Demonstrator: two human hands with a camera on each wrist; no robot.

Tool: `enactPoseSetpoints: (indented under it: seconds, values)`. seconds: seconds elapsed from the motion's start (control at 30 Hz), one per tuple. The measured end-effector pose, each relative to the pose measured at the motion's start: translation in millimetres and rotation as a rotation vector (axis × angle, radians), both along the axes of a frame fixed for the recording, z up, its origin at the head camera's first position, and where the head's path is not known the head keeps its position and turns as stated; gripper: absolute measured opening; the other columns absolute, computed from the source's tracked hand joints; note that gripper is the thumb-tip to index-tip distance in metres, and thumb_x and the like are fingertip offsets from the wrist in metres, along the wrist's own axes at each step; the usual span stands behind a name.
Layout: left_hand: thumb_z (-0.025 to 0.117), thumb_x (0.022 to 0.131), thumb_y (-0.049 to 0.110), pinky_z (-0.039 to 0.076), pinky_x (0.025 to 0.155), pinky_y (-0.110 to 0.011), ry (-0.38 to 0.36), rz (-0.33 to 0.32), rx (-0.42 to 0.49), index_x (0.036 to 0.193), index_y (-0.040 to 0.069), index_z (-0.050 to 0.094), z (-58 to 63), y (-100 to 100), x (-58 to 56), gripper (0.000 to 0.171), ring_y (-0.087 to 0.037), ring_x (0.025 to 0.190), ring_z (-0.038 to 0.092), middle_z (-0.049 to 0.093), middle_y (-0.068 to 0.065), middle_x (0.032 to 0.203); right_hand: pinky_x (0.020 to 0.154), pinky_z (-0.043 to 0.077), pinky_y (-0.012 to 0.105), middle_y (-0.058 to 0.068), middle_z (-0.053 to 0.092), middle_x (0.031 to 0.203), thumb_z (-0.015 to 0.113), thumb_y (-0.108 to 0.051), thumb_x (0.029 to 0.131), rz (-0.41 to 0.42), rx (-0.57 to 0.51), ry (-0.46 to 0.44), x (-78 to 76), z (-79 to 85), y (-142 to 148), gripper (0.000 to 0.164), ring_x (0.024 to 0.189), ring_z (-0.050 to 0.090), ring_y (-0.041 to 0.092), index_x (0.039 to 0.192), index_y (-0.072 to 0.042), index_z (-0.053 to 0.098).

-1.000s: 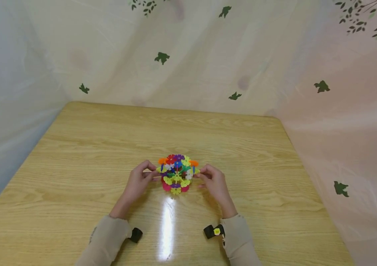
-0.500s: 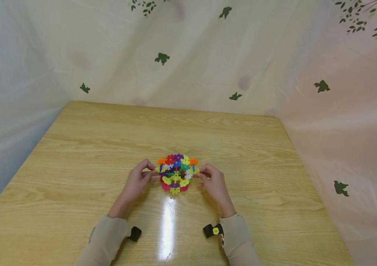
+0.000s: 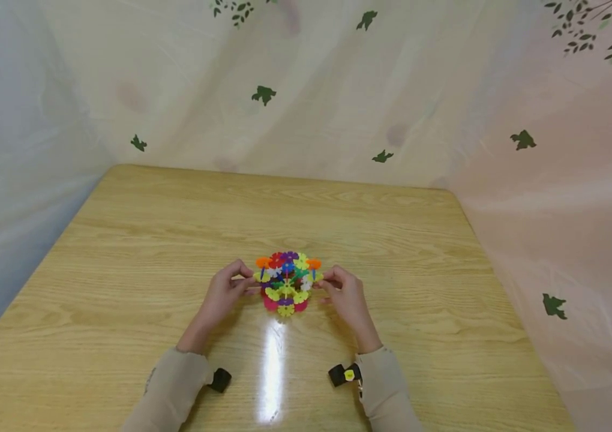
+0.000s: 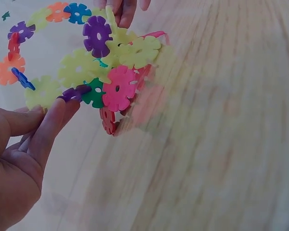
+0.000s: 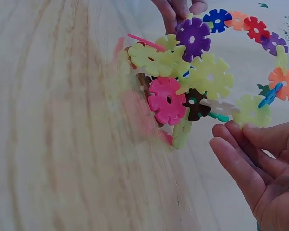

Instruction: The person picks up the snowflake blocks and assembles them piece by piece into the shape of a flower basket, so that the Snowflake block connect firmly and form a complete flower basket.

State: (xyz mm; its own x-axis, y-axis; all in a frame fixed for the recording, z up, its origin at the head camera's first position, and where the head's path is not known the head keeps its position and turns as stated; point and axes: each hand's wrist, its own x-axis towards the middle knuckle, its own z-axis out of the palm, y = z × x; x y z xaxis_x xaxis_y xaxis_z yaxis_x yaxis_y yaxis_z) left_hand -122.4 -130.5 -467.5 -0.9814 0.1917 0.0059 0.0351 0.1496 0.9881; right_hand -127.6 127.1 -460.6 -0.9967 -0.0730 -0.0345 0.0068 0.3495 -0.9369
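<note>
A structure of interlocked plastic snowflake discs [image 3: 286,288] in many colours stands on the wooden table between both hands. In the wrist views, a ring of discs rises from its top, with pink, yellow and green discs lower down. My left hand [image 3: 224,293] pinches a yellow disc [image 4: 42,92] on the left side between thumb and fingers. On the opposite side, my right hand [image 3: 348,295] pinches another yellow disc [image 5: 252,110]. The structure's base meets the tabletop, where its reflection shows in both wrist views.
The wooden table [image 3: 176,216] has a glossy top with a bright light streak in front of the structure. A pale curtain [image 3: 317,120] with green leaf prints surrounds its back and sides. Each wrist wears a black strap [image 3: 221,380] with a beige sleeve behind it.
The structure shifts very slightly, first a little left and then back. Both hands keep their hold, and otherwise almost nothing moves.
</note>
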Motion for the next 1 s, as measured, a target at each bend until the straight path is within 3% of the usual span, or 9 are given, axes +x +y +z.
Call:
enactPoseSetpoints:
  seconds: [0.17, 0.43, 0.77, 1.0]
  values:
    - [0.046, 0.098, -0.006, 0.06, 0.081, -0.031, -0.005, -0.005, -0.013, 0.099, -0.008, 0.05, 0.0, -0.3, 0.9, 0.004, -0.04, 0.102, 0.068, 0.053, -0.024, 0.105, 0.062, 0.062, 0.036, 0.023, 0.07, 0.096, 0.059, 0.002, 0.093, 0.004, -0.025, -0.009, -0.7, -1.8, 0.1, 0.003, 0.091, 0.07, 0.034, 0.093, 0.004, 0.062]
    - [0.046, 0.099, -0.002, 0.062, 0.076, -0.034, 0.01, -0.033, -0.133, 0.105, -0.001, 0.05, 2.2, -0.7, 0.1, 0.007, -0.035, 0.095, 0.069, 0.056, -0.023, 0.105, 0.062, 0.062, 0.034, 0.021, 0.069, 0.096, 0.06, 0.002, 0.092, -0.007, -0.027, -0.006, -1.6, -6.3, 0.2, 0.008, 0.091, 0.07, 0.033, 0.099, 0.001, 0.065]
    - [0.04, 0.1, -0.007, 0.061, 0.079, -0.035, 0.002, -0.043, -0.016, 0.102, -0.005, 0.043, -4.7, 1.3, -0.4, 0.005, -0.04, 0.101, 0.067, 0.055, -0.028, 0.11, 0.062, 0.062, 0.029, 0.02, 0.073, 0.096, 0.061, 0.0, 0.092, 0.023, 0.009, 0.015, 0.7, -3.8, -0.4, 0.017, 0.089, 0.07, 0.031, 0.106, 0.001, 0.07]
    - [0.044, 0.097, -0.01, 0.062, 0.076, -0.035, 0.066, -0.046, -0.079, 0.098, -0.007, 0.047, -1.7, 0.9, -2.4, 0.004, -0.042, 0.098, 0.067, 0.06, -0.03, 0.108, 0.061, 0.061, 0.029, 0.019, 0.074, 0.093, 0.064, -0.001, 0.09, -0.009, -0.008, 0.028, -0.6, -4.5, 2.0, 0.012, 0.084, 0.072, 0.03, 0.098, 0.0, 0.073]
